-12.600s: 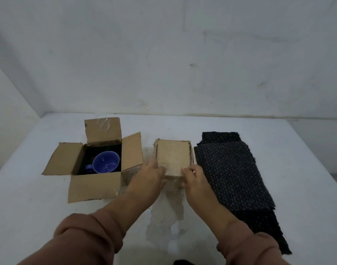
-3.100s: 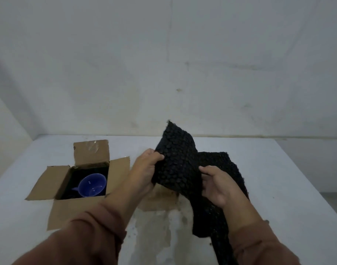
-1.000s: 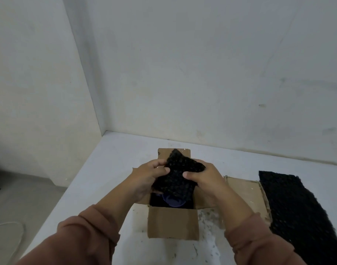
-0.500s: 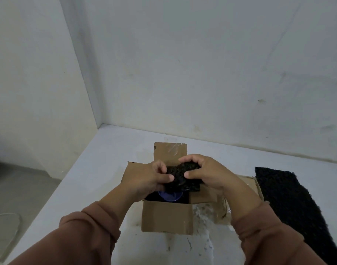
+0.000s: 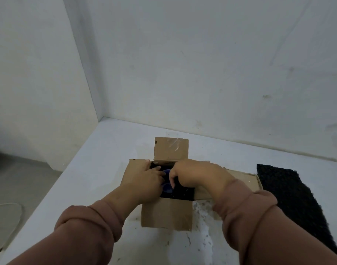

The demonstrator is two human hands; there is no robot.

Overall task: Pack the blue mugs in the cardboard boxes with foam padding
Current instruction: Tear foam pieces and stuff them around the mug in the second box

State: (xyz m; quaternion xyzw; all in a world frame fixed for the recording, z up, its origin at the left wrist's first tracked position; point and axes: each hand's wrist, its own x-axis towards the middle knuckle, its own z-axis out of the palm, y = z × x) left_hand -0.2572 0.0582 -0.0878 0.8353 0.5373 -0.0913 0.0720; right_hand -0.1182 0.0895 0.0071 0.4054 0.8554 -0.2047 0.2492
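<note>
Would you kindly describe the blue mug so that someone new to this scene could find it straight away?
Start at the white table in the corner of the room and find the open cardboard box with its flaps spread out. Both hands reach into it, left hand and right hand, and the blue mug shows between them. It is the only blue thing, ringed by black foam.
</note>
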